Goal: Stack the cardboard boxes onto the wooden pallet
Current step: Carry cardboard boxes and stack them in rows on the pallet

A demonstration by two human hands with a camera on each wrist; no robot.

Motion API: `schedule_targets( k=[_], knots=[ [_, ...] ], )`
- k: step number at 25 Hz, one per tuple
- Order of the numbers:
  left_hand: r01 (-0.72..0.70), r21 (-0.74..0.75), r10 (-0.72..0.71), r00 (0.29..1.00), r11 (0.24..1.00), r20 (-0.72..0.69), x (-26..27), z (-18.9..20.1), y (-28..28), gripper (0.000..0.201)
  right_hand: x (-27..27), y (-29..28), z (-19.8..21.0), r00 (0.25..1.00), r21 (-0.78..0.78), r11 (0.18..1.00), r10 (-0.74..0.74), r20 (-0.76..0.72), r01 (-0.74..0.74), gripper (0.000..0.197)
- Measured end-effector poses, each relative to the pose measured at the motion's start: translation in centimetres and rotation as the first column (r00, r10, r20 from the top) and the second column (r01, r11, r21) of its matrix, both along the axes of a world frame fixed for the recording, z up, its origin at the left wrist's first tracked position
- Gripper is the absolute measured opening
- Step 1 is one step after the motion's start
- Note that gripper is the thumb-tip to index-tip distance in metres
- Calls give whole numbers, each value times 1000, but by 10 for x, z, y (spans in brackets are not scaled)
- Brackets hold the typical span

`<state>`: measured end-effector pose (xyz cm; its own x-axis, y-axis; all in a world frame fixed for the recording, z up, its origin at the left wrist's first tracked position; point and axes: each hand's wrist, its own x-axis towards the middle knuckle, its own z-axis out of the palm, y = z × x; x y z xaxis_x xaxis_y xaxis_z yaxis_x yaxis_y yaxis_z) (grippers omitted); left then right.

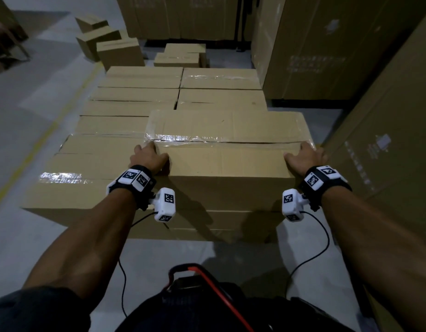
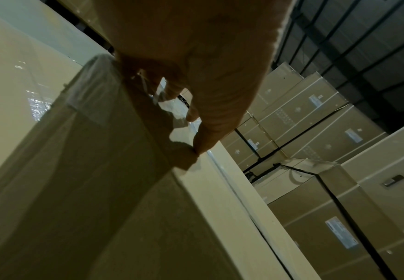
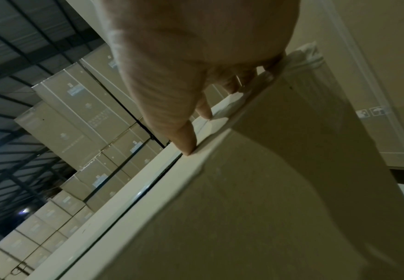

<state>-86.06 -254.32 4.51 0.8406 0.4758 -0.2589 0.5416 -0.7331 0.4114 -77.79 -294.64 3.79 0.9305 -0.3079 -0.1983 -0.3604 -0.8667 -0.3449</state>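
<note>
Left hand [image 1: 148, 158] and right hand [image 1: 304, 156] clamped on opposite ends of taped cardboard box [image 1: 226, 144], thumbs on top, box atop stacked boxes [image 1: 135, 111].

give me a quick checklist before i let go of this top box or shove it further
1. left hand on the top box: ok, at its left edge.
2. right hand on it: ok, at the right edge.
3. Box flat on the lower layer of boxes: cannot tell.
4. Tape seam closed: ok.
5. Clearance from the tall carton at right: not ok, very tight.
6. Wooden pallet underneath: cannot tell, hidden.
</note>
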Motion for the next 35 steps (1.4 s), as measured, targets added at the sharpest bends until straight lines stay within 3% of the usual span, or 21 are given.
schedule_targets(
  k=[6,16,21,26,29,35],
  knots=[
    [211,323,-230,973,923,21,-25,-6,-26,43,-19,15,-5,982,-211,961,189,27,-179,53],
    [372,456,-465,878,809,110,-79,-24,-75,46,-101,49,-11,907,-236,909,386,167,-344,49],
    [389,404,-454,888,828,74,-131,-40,-79,63,-161,43,-23,929,-170,935,336,153,-311,58],
    [405,317,-419,908,858,-26,-179,-74,-82,63,-218,26,-57,964,-83,969,241,115,-233,56],
    [382,274,-379,923,883,-63,-196,-89,-87,63,-233,18,-74,985,-3,987,159,60,-160,54],
    [258,213,-246,966,942,-82,-205,-115,-95,64,-227,2,-103,985,100,984,156,-69,-149,55]
  ],
)
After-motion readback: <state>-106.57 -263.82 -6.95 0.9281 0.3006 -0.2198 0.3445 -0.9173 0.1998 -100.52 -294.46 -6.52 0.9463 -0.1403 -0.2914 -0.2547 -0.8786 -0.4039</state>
